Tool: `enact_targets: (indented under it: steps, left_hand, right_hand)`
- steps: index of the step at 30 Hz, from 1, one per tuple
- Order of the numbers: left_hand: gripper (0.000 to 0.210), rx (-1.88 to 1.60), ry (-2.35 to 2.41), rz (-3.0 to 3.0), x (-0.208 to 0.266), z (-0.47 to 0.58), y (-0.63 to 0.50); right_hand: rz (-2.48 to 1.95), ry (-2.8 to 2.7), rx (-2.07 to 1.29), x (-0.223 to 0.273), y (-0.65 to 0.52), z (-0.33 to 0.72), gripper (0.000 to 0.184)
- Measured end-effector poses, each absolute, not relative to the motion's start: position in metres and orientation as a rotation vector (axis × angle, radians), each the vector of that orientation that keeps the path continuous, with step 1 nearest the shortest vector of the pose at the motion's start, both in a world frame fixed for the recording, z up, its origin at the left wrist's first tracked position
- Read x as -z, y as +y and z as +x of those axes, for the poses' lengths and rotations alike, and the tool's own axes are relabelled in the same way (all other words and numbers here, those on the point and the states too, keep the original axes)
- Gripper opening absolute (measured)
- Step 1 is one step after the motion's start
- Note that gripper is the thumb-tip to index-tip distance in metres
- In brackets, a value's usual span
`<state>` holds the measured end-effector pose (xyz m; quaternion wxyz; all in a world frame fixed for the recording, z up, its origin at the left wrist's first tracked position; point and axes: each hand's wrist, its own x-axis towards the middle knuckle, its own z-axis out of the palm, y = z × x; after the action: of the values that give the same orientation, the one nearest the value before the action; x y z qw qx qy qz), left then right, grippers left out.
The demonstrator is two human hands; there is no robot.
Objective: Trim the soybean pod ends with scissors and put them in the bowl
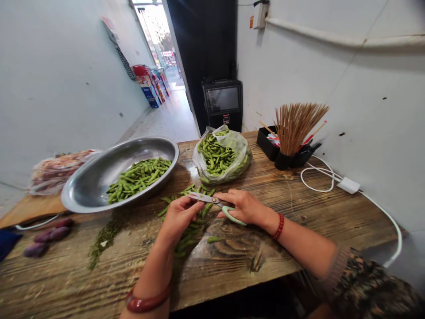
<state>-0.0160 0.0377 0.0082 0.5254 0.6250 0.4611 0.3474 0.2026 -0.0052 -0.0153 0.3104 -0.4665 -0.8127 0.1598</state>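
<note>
In the head view, my right hand [244, 206] grips a pair of scissors [229, 214] with pale green handles, its fingers about the loops. The steel blades point left and reach over the fingertips of my left hand [181, 217]. Those fingers are pinched together, and whatever is between them is too hidden to make out. Loose green soybean pods [186, 243] lie on the table under and around my hands, with one single pod [215, 239] a little apart to the right. Beyond my hands stands a clear plastic bag [244, 166] filled with more pods.
A wide steel basin [96, 170] with pods sits on the left of the wooden table [265, 257]. Trimmed scraps [106, 239] and several purple tubers [49, 235] lie near it. At right are bamboo skewers [295, 128] in a black holder and a white cable [381, 208].
</note>
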Motion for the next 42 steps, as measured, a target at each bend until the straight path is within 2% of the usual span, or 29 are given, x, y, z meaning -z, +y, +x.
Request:
enact_targets:
  steps: [10, 24, 39, 42]
  left_hand:
    - [0.025, -1.059, 0.901, 1.038, -0.016, -0.018, 0.036]
    - [0.03, -1.063, 0.789, 0.898, -0.01, -0.01, 0.032]
    - [0.022, -0.986, 0.869, 1.07, -0.016, -0.01, 0.029]
    - [0.028, -1.041, 0.836, 0.961, -0.017, -0.019, 0.037]
  right_hand:
    - [-1.26, -1.792, -0.537, 0.027, 0.004, 0.201, 0.05]
    - [-1.099, -1.949, -0.566, 0.027, -0.005, 0.194, 0.065]
    - [-1.117, -1.933, -0.563, 0.031, -0.001, 0.199, 0.052]
    - [-1.174, -1.863, -0.551, 0.032, 0.001, 0.199, 0.05]
